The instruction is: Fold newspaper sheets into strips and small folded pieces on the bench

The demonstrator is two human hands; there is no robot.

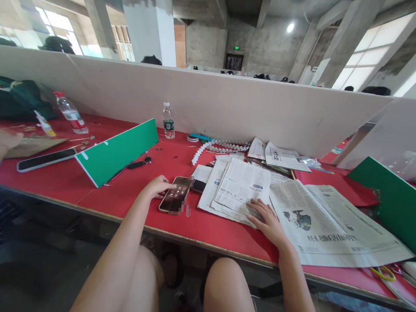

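My left hand [157,187] rests on the red table [81,184], with a fingertip touching the lit screen of a smartphone [176,193] that lies flat beside it. Its fingers are loosely extended and hold nothing. My right hand [267,220] lies flat, fingers spread, on the lower edge of a stack of folded newspaper sheets [239,188]. A larger open newspaper [329,225] spreads out to the right of that hand.
Green divider boards stand at left [117,150] and right [396,211]. A water bottle [168,120], a folded white paper chain [219,147], keys [138,163] and scissors [383,272] lie about. A neighbour's hand [1,139], a phone [45,159] and another bottle [71,113] are at far left.
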